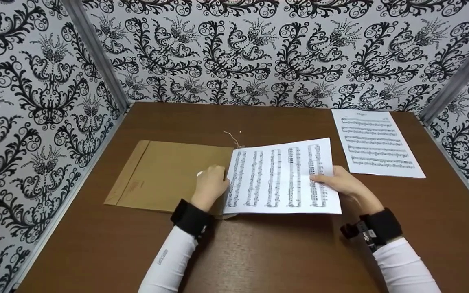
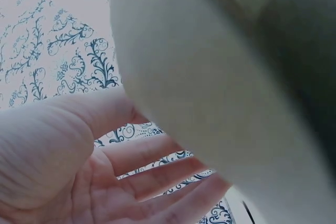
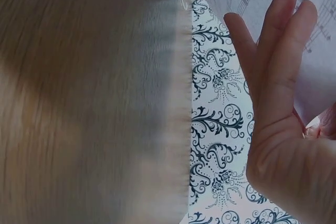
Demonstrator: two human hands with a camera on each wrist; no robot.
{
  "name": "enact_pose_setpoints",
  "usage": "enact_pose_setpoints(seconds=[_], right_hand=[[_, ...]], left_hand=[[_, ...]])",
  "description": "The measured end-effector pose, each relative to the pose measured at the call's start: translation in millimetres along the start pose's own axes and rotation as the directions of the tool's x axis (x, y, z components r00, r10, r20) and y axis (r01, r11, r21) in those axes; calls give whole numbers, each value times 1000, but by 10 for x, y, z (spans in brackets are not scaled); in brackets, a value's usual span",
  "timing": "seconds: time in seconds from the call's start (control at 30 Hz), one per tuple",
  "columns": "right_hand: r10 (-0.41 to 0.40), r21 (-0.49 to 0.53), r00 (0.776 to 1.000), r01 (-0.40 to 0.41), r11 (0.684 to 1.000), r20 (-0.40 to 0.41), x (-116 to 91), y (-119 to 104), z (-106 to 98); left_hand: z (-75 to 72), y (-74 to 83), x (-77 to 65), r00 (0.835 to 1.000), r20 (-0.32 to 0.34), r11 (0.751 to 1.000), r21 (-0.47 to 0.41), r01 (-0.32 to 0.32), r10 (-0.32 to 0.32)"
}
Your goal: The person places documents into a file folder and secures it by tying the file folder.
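A brown paper envelope point(image 1: 177, 171) lies on the table, its open end toward the right. My left hand point(image 1: 211, 181) grips the envelope near that end; in the left wrist view the thumb and fingers reach behind a blurred pale surface. Over the envelope's open end lies the left edge of a sheet of music point(image 1: 275, 179), turned sideways with its staves running up and down. My right hand point(image 1: 342, 181) pinches the sheet's right edge, thumb on top. Its other fingers point(image 3: 283, 40) extend beneath the paper in the right wrist view.
Another sheet of music point(image 1: 377, 142) lies at the back right of the brown table point(image 1: 283, 252). A thin string point(image 1: 231, 136) trails behind the envelope. Patterned walls point(image 1: 234, 53) enclose the table at the back and both sides.
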State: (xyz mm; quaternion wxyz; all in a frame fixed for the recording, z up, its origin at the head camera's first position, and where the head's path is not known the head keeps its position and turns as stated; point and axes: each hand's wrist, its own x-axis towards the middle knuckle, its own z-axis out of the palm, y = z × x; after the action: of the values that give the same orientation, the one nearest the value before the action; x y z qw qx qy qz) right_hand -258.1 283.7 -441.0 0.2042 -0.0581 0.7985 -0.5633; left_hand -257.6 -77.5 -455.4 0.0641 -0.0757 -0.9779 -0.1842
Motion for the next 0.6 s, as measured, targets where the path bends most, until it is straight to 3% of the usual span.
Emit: enact_pose_setpoints(seconds=[0.27, 0.6], right_hand=[[53, 156, 999, -53, 986, 0, 45, 48, -16], [5, 142, 998, -13, 990, 57, 107, 42, 130]], left_hand=[[-42, 10, -1, 1000, 12, 1000, -14, -8, 9], [-34, 3, -14, 999, -13, 999, 18, -33, 34]])
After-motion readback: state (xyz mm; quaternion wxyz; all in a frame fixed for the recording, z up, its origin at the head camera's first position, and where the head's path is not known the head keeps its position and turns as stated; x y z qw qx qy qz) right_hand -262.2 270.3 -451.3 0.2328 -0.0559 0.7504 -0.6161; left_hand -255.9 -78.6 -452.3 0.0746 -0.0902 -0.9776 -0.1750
